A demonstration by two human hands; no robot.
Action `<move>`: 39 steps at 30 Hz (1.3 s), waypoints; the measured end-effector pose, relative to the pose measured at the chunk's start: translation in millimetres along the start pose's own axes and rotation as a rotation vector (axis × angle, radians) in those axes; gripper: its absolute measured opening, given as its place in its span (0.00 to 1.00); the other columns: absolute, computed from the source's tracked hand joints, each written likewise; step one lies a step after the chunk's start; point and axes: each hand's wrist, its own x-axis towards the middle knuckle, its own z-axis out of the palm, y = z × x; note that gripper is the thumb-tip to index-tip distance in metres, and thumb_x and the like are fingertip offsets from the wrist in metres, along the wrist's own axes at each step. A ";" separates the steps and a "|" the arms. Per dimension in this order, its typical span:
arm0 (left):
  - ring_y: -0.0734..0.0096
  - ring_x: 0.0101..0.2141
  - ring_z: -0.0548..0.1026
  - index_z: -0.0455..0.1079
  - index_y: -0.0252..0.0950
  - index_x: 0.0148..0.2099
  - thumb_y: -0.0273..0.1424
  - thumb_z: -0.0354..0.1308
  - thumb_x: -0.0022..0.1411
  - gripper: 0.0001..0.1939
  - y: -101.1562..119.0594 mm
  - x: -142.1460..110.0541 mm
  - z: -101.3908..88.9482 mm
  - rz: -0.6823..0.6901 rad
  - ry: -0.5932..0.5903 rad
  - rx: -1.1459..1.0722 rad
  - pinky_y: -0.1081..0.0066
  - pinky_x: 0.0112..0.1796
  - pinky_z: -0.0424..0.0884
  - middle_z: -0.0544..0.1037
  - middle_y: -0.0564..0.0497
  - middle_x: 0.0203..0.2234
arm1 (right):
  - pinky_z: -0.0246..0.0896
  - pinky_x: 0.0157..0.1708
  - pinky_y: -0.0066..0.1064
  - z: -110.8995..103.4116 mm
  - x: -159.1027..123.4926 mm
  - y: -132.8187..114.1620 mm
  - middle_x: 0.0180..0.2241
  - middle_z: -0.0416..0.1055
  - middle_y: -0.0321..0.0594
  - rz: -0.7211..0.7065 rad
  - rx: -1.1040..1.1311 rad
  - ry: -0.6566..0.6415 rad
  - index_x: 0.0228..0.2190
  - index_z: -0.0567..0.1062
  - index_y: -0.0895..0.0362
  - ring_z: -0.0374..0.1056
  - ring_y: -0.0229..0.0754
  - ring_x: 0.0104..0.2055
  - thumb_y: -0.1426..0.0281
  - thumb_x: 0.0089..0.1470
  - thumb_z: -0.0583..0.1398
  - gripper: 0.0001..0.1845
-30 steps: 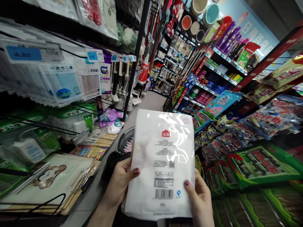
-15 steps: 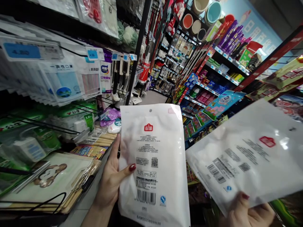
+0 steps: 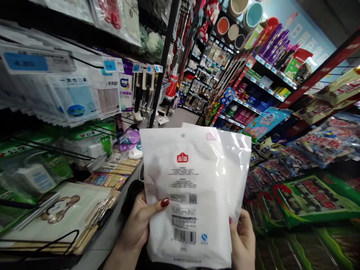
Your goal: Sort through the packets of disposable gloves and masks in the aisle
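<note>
My left hand point(image 3: 137, 221) is gripping a white, flat, rectangular plastic packet point(image 3: 185, 187) with a red logo and black print, the thumb pressing on its face by the lower left edge and the fingers disappearing behind. My right hand point(image 3: 243, 238) is closing around the lower right edge of a second glossy white plastic packet point(image 3: 236, 161); whether those fingertips are also touching the front one, I cannot tell. The front packet is lying between my hands, its long axis running up and away from my fingers, its barcode end sitting nearer me. My left hand is holding it directly, so that is the nearer hand. The second packet is slanting out behind it, showing along the right side and leaning right at its top, most of it hiding from my view. Beyond my hands, flat green plastic packs with red lettering point(image 3: 312, 202) are lying to the right, and clear packets of pale blue masks point(image 3: 77, 99) are hanging to the left. Farthest off, a round teal pot point(image 3: 253, 15) is standing high up.
</note>
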 end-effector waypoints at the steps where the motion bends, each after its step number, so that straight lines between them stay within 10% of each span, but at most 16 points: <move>1: 0.56 0.35 0.77 0.70 0.34 0.45 0.22 0.68 0.38 0.27 -0.5 -0.6 0.5 -0.014 -0.012 0.000 0.62 0.38 0.74 0.79 0.45 0.32 | 0.56 0.22 0.24 2.5 -1.5 -2.2 0.21 0.66 0.33 0.033 0.032 -0.047 0.29 0.68 0.54 0.60 0.36 0.23 0.58 0.44 0.62 0.15; 10: 0.59 0.34 0.77 0.69 0.35 0.41 0.25 0.68 0.40 0.22 0.7 -1.2 4.6 0.030 -0.018 0.151 0.66 0.35 0.75 0.79 0.48 0.31 | 0.65 0.33 0.35 4.7 -4.1 -14.4 0.36 0.74 0.43 0.169 0.162 -0.178 0.39 0.72 0.53 0.69 0.52 0.38 0.39 0.36 0.56 0.36; 16: 0.60 0.32 0.77 0.70 0.33 0.39 0.27 0.69 0.39 0.21 -1.0 -2.5 3.0 0.050 -0.030 0.268 0.64 0.37 0.74 0.79 0.48 0.30 | 0.66 0.37 0.32 12.6 -13.5 -18.0 0.43 0.73 0.42 0.309 0.178 -0.114 0.44 0.69 0.51 0.69 0.48 0.42 0.59 0.38 0.66 0.28; 39: 0.58 0.32 0.77 0.72 0.32 0.35 0.28 0.69 0.40 0.17 -1.1 0.5 -3.5 0.029 -0.021 0.329 0.64 0.35 0.75 0.79 0.48 0.27 | 0.67 0.38 0.32 15.9 -15.4 -16.4 0.39 0.75 0.43 0.238 0.123 -0.120 0.47 0.68 0.54 0.70 0.47 0.41 0.60 0.42 0.64 0.29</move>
